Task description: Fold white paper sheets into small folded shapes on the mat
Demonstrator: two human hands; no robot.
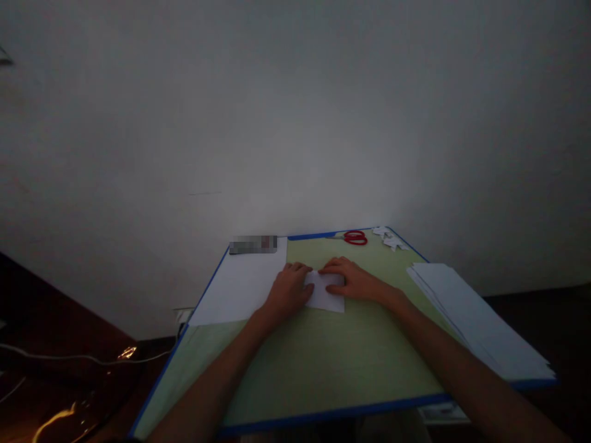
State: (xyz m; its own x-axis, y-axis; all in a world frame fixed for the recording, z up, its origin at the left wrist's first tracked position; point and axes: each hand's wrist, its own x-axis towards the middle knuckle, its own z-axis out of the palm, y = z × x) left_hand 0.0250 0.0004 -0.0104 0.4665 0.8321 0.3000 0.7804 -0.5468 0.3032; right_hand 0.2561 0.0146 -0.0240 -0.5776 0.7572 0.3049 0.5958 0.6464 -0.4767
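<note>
A small white piece of paper (325, 298) lies on the pale green table top, between my two hands. My left hand (292, 284) grips its left side, thumb on the paper's face and fingers bent at the far edge. From the right, my right hand (347, 279) holds the same paper, forefinger at the far edge and thumb lower down on the face. The fingertips of both hands come close together along that far edge. Whether the paper is folded there is too small to tell.
Red-handled scissors (354, 237) and white paper cut-outs (390, 240) lie at the back. On the left, a large white sheet (235, 289) has a blurred-out dark object (253, 245) on it. A stack of paper (480, 320) rests along the right edge. The table (323, 369) meets a wall.
</note>
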